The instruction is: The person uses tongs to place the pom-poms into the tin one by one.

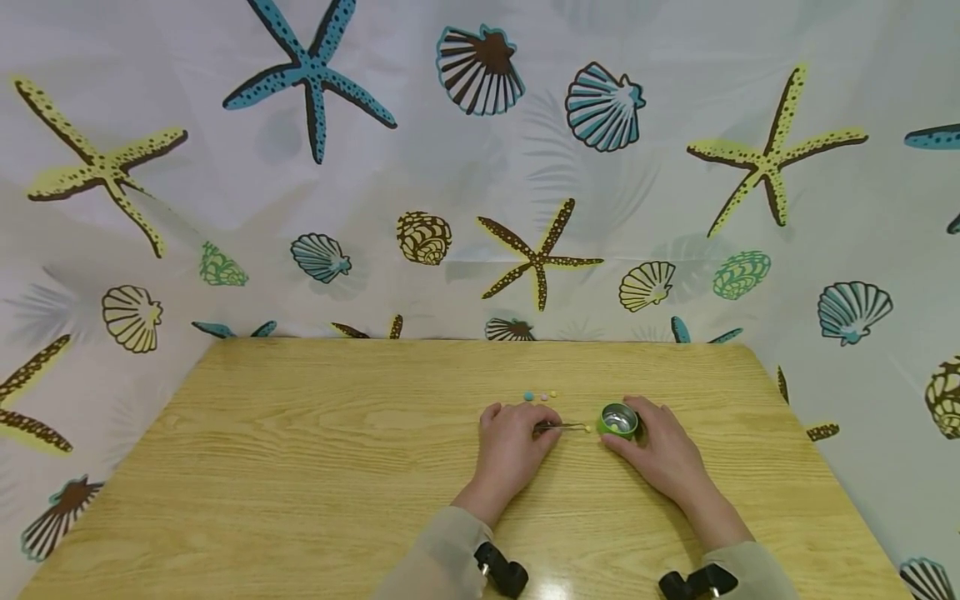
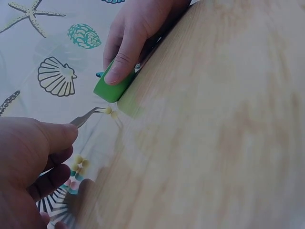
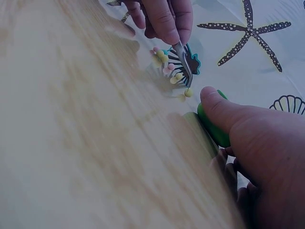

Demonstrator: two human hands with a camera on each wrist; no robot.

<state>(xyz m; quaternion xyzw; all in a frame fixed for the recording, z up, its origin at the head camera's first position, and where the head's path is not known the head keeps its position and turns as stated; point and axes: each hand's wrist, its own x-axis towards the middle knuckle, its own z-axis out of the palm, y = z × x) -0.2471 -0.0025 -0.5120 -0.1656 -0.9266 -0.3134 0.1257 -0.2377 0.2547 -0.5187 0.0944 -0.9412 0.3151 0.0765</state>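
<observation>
My left hand (image 1: 512, 446) pinches a pair of metal bent-tip tweezers (image 1: 562, 426) between thumb and fingers. At their tips is a small yellow bead (image 1: 588, 429), just left of a small round green tin (image 1: 618, 423) with a silvery inside. Thumb and fingers of my right hand (image 1: 667, 450) grip the tin, which stands upright on the table. Something small and yellowish shows at the tin's bottom. In the left wrist view the tweezer tips touch the bead (image 2: 108, 110), apart from the tin (image 2: 109, 91); my right thumb lies along the tin's side.
Beyond my left hand lie a blue bead (image 1: 528, 397), a pink bead (image 1: 544, 397) and a yellow bead (image 1: 553, 394). The wooden table (image 1: 300, 467) ends at a curtain (image 1: 375, 183) printed with shells and starfish.
</observation>
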